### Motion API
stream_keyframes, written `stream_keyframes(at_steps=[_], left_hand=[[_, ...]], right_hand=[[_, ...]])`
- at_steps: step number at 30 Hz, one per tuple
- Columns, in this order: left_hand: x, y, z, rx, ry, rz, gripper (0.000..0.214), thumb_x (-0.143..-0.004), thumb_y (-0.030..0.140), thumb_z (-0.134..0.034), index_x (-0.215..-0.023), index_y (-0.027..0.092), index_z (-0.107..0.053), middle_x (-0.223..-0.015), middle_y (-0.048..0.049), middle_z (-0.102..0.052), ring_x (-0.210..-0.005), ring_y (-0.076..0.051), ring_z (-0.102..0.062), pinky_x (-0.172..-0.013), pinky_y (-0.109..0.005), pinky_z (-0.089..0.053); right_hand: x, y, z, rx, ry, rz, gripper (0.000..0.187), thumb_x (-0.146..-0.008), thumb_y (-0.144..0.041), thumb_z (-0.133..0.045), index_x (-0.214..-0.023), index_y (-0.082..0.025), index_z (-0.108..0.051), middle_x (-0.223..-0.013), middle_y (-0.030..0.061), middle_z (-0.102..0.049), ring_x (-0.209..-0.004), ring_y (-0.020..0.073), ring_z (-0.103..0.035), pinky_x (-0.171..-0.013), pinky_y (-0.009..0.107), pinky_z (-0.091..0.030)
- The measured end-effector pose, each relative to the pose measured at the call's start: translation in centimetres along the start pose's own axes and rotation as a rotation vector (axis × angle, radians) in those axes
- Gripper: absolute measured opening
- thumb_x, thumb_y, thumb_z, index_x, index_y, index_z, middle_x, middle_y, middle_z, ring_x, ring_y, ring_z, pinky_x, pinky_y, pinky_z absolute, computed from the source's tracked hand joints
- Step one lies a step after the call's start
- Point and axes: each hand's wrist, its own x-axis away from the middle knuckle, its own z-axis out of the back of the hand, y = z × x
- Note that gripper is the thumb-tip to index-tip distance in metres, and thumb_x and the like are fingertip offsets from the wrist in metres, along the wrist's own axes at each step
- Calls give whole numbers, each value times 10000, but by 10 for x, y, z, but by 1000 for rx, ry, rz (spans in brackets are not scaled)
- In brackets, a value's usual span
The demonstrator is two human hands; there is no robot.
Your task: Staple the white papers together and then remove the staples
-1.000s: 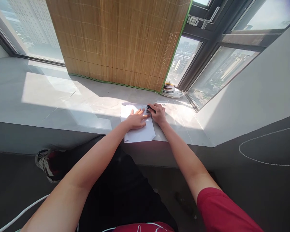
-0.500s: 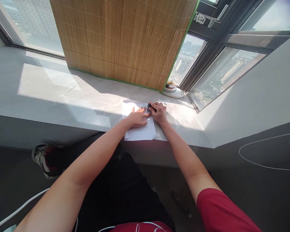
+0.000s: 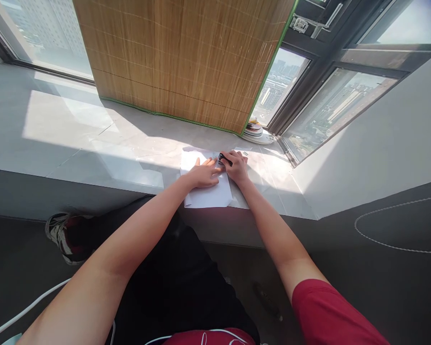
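White sheets of paper (image 3: 210, 195) lie on the windowsill, close to its front edge. My left hand (image 3: 203, 175) rests flat on them with the fingers spread, pointing toward their upper right part. At that upper right edge, my right hand (image 3: 238, 166) is closed around a small black stapler (image 3: 224, 159). Its front end is over the paper, near my left fingertips; the fingers cover much of it. Just beyond my right hand lies a small greyish strip (image 3: 245, 154), too small to make out well.
The pale tiled windowsill (image 3: 72, 143) runs across in front of me. A bamboo blind (image 3: 183, 62) with green edging hangs down to it. Stacked plates (image 3: 258, 135) stand in the window corner. A beaded cord (image 3: 366, 235) hangs at right, and a white cable (image 3: 32, 309) crosses at lower left.
Both hands, the stapler and the paper stay nearly in place. The whole view has shifted very slightly.
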Motion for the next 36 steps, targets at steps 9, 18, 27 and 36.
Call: stream_keyframes(at_steps=[9, 18, 27, 36], left_hand=[[2, 4, 6, -9, -30, 12, 500, -1031, 422, -475, -1500, 340, -630, -1810, -100, -292, -1681, -383, -231, -1307, -761, -120], [5, 4, 7, -53, -46, 24, 571, -1051, 438, -444, -1608, 359, -545, -1819, -110, -268, -1693, -368, -212, -1323, -718, -135], [3, 4, 9, -46, -57, 24, 660, -1038, 425, -465, -1694, 362, -441, -1802, -113, -313, -1688, -371, -228, -1328, -704, -116], [3, -3, 5, 39, 186, -6, 460, -1000, 435, -608, -1405, 257, -733, -1650, -130, -548, -1563, -344, -454, -1325, -572, -290]], right_hand=[[0, -7, 3, 117, -79, 25, 377, -1101, -281, -464, -1330, -326, -760, -1211, 96, -719, -1150, 306, -495, -1017, 472, -272], [1, -9, 6, 91, -23, -59, 401, -1095, -293, -461, -1402, -300, -718, -1237, 111, -701, -1157, 308, -510, -1001, 448, -313], [2, 20, 11, 67, 119, -377, 518, -971, -283, -566, -1479, -236, -656, -1276, 164, -699, -1199, 374, -564, -988, 492, -464], [2, 10, 18, -204, 358, -366, 407, -872, -264, -602, -1259, -174, -690, -1229, 162, -746, -1146, 322, -667, -1049, 474, -519]])
